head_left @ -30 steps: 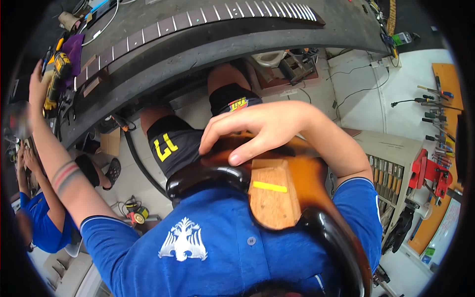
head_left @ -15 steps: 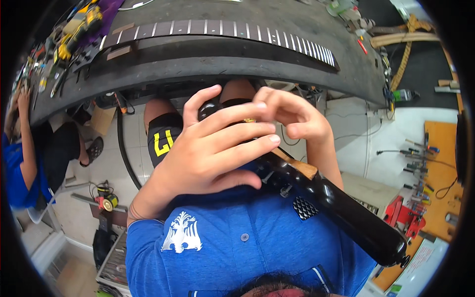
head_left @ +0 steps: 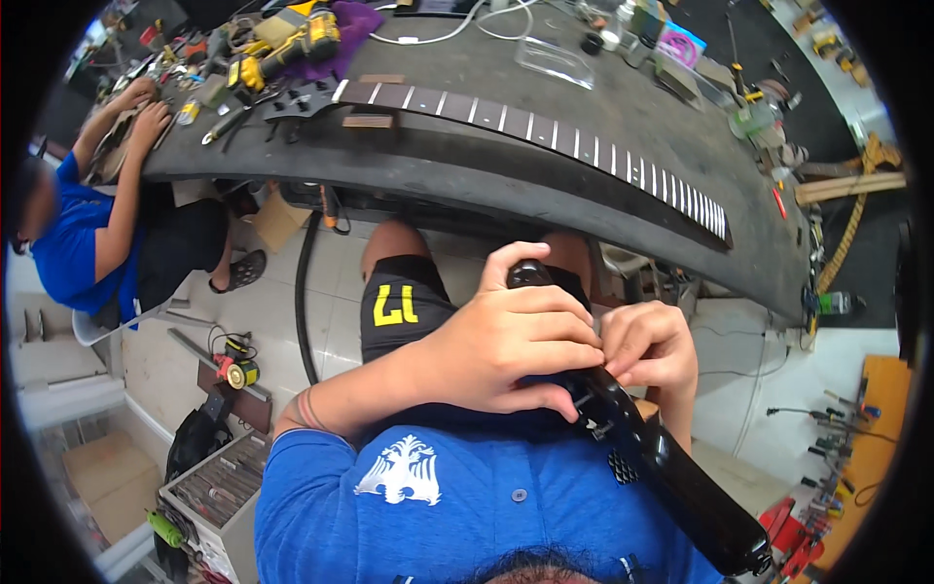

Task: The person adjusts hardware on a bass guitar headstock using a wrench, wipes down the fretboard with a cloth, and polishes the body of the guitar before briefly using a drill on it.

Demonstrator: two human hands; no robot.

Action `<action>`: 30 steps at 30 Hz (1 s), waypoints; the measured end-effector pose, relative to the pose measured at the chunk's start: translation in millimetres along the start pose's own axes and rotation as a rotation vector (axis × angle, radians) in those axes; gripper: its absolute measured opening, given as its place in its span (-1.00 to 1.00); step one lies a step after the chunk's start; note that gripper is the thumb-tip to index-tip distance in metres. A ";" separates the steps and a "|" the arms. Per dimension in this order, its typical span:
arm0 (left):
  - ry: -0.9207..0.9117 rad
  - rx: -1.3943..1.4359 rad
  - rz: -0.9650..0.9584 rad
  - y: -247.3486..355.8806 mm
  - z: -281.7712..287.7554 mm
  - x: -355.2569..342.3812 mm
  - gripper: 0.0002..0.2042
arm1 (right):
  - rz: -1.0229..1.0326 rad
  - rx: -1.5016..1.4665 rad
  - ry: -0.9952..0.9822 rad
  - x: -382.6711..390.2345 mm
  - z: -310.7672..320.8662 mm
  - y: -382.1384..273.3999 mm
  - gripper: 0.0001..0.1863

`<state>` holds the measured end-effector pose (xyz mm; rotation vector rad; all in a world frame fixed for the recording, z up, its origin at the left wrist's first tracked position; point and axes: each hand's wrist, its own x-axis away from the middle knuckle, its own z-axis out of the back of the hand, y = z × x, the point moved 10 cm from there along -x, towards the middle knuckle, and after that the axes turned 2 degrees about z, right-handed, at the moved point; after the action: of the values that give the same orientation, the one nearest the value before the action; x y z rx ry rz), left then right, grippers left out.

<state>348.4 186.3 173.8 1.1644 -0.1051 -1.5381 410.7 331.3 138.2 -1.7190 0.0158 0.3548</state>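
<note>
A glossy black electric guitar body point(head_left: 696, 496) leans against my blue shirt, seen along its edge, with small metal knobs and a rounded end at lower right. My left hand point(head_left: 520, 341) is wrapped over its upper part, fingers across the face, with the black upper tip point(head_left: 528, 273) showing beside a finger. Close by, my right hand point(head_left: 650, 346) is pinched against the far side of the body, near my left fingertips. What those fingers hold, if anything, is hidden. Part of a pale wooden piece point(head_left: 645, 409) shows below the right hand.
On the dark workbench point(head_left: 292, 156) lies a fretted guitar neck point(head_left: 545, 134) beside wood blocks point(head_left: 369, 121). A yellow drill point(head_left: 292, 49) and scattered tools sit farther left. At the left, a co-worker point(head_left: 88, 234) has both hands on the bench. A clear plastic case point(head_left: 553, 64) lies behind.
My view has shifted, so the bench and guitar body sit differently in the picture. My right fingers have closed into a pinch against the body; my left hand stays over it.
</note>
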 end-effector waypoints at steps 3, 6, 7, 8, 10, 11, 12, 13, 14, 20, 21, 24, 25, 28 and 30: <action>-0.015 0.019 0.023 0.2 -0.4 -2.8 -0.56 | 0.026 -0.045 0.027 2.4 2.7 2.5 -0.82; -0.024 0.009 0.041 -1.7 1.8 -4.2 -0.55 | 0.023 -0.046 0.050 -1.1 4.3 1.0 -0.84; -0.021 0.029 0.045 -1.8 1.8 -6.3 -0.56 | 0.032 -0.038 0.030 1.4 6.4 1.5 -0.84; -0.017 0.050 0.048 -1.6 2.0 -7.0 -0.56 | 0.040 -0.030 0.010 2.5 7.2 1.6 -0.81; -0.003 0.038 0.031 0.9 -2.1 -6.3 -0.60 | 0.080 -0.026 0.126 8.1 9.7 -1.2 -0.74; 0.023 0.036 0.028 1.2 0.2 -3.8 -0.64 | 0.094 -0.016 0.254 6.5 14.6 -4.7 -0.66; 0.048 0.035 0.025 2.8 2.8 -1.7 -0.68 | 0.099 0.054 0.281 0.4 9.8 -7.0 -0.51; 0.047 0.023 0.026 6.4 0.0 -1.1 -0.68 | 0.092 0.114 0.303 -11.8 -5.3 -14.5 -0.49; 0.097 -0.090 0.041 10.1 2.4 0.0 -0.71 | 0.083 0.176 0.326 -23.0 -15.7 -23.6 -0.46; 0.162 -0.145 0.165 -0.1 4.6 -5.3 -0.84 | 0.073 0.140 0.173 -36.0 2.9 -1.7 -0.39; 0.175 -0.148 0.166 -4.0 6.0 -7.7 -0.86 | 0.076 0.038 0.133 -45.2 7.1 5.6 -0.39; 0.187 -0.128 0.248 -25.3 4.9 -13.2 -0.90 | 0.071 -0.115 0.205 -53.5 22.9 17.6 -0.41; 0.144 -0.047 0.291 -37.4 0.7 -16.5 -0.92 | 0.072 -0.133 0.238 -53.8 33.5 19.8 -0.42; 0.146 0.224 0.384 -59.4 -7.6 -25.3 -0.94 | 0.075 -0.181 0.198 -52.1 41.2 18.0 -0.48; 0.104 0.398 0.474 -70.1 -16.0 -31.0 -0.94 | 0.084 -0.264 0.256 -49.3 45.0 19.7 -0.56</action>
<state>306.2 243.3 140.7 1.4059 -0.5966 -1.0582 349.5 361.8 125.2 -2.0202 0.2376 0.2018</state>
